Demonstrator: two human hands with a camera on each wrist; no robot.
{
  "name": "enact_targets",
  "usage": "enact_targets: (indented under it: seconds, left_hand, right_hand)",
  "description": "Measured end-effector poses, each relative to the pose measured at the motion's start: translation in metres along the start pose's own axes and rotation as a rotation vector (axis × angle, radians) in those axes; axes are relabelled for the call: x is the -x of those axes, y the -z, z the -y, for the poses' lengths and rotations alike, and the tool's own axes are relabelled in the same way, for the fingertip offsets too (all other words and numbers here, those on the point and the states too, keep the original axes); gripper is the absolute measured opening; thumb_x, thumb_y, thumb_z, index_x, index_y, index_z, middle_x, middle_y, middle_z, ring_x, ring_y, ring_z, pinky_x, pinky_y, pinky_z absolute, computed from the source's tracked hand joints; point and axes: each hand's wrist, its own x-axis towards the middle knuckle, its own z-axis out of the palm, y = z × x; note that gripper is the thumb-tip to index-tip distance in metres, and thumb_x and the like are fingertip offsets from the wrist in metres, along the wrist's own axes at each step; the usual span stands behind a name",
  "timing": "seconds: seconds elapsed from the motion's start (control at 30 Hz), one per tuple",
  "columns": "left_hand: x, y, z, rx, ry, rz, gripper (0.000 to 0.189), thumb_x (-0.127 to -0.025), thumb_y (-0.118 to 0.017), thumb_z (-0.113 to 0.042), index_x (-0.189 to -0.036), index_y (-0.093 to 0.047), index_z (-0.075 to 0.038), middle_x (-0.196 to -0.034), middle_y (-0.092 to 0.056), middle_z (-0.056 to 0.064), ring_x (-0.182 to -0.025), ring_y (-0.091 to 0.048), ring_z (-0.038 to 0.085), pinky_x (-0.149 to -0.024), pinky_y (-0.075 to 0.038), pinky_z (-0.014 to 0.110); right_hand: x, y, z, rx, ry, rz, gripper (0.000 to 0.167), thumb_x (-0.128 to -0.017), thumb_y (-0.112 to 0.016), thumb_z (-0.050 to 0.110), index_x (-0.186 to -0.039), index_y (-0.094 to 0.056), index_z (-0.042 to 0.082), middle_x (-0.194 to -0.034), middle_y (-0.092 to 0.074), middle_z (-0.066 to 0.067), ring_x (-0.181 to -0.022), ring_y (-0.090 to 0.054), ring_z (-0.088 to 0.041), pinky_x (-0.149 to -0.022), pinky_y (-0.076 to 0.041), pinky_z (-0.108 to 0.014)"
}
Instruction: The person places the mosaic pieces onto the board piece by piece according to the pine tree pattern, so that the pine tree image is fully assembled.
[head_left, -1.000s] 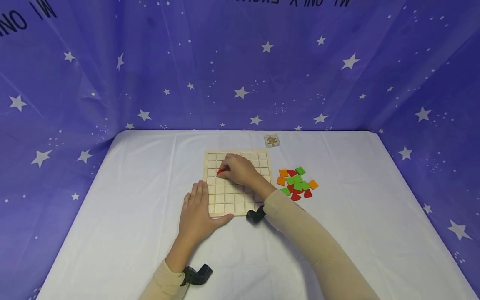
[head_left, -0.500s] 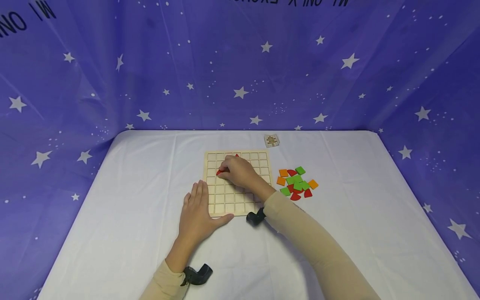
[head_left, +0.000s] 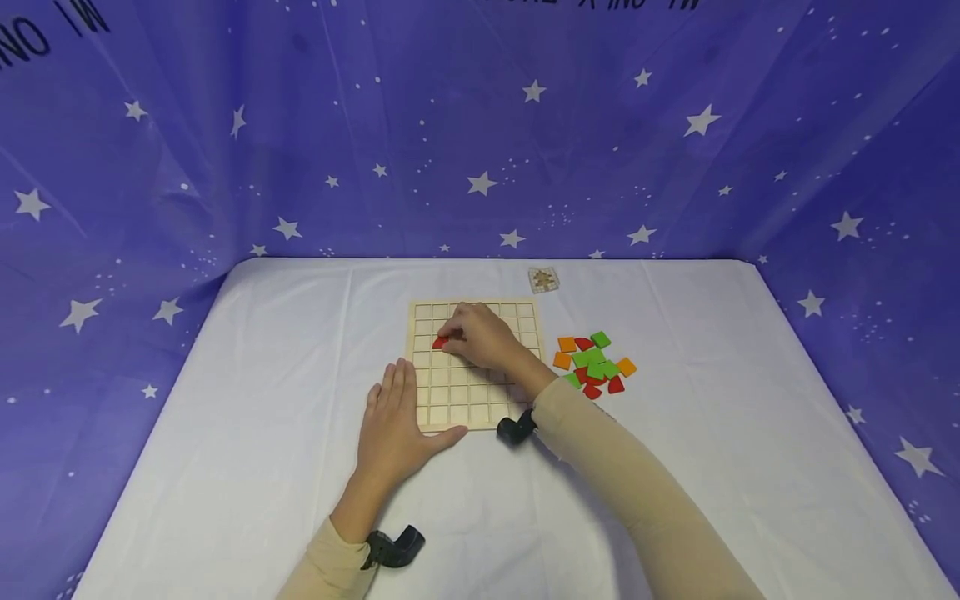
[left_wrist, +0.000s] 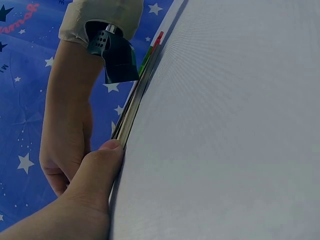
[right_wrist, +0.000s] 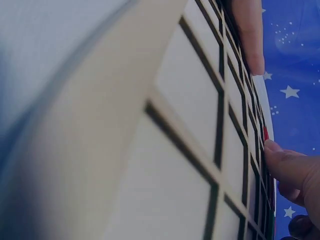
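A square wooden board (head_left: pixel 468 396) with grooved grid cells lies on the white-covered table. Against its lower left corner rests my left hand (head_left: pixel 393 425), fingers straight along the left side and thumb spread under the front edge. Over the upper part of the board, my right hand (head_left: pixel 480 337) has thumb and index fingertips at a red quarter-circle tile (head_left: pixel 439 342), which lies over a cell near the left side. In the right wrist view, a sliver of the red tile (right_wrist: pixel 266 133) shows by the thumb. The right hand covers several cells behind it.
Right of the board lies a loose pile of green tiles (head_left: pixel 596 357), orange square tiles (head_left: pixel 627 367) and red quarter-circle tiles (head_left: pixel 616 385), some overlapping. A small card with a brown pattern (head_left: pixel 543 280) sits near the back edge. A purple starry curtain (head_left: pixel 480 133) stands behind.
My right hand has shifted slightly right, and more of the red tile shows at its fingertips. The left hand has kept its place on the board.
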Motion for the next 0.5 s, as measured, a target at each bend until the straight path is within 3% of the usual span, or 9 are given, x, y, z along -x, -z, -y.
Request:
enact_targets:
  seconds: [0.23,0.5]
  left_hand:
    - [0.0003,-0.001,0.0006,-0.011,-0.003,0.003,0.133,-0.069,-0.052,-0.091,-0.159,-0.009,-0.002,-0.167,-0.011,0.014,-0.156,-0.008,0.03,-0.124,-0.014,0.052]
    - [-0.0002,-0.0002,0.0013,-0.012,-0.01,-0.009,0.133,-0.07,-0.054,-0.09,-0.159,-0.01,-0.002,-0.167,-0.012,0.015,-0.156,-0.009,0.03,-0.123,-0.015,0.052]
  right_hand:
    - [0.0008,-0.0036,-0.0044,0.036,0.004,-0.046,0.031,-0.086,-0.076,0.038,-0.112,-0.076,0.021,-0.1,-0.06,0.007,-0.086,-0.053,-0.009,-0.075,-0.048,-0.026]
    - [0.0039,-0.0037,-0.0023,0.056,0.025,-0.032,0.031,-0.09,-0.073,0.035,-0.116,-0.076,0.018,-0.103,-0.063,0.006,-0.091,-0.054,-0.01,-0.079,-0.049,-0.026]
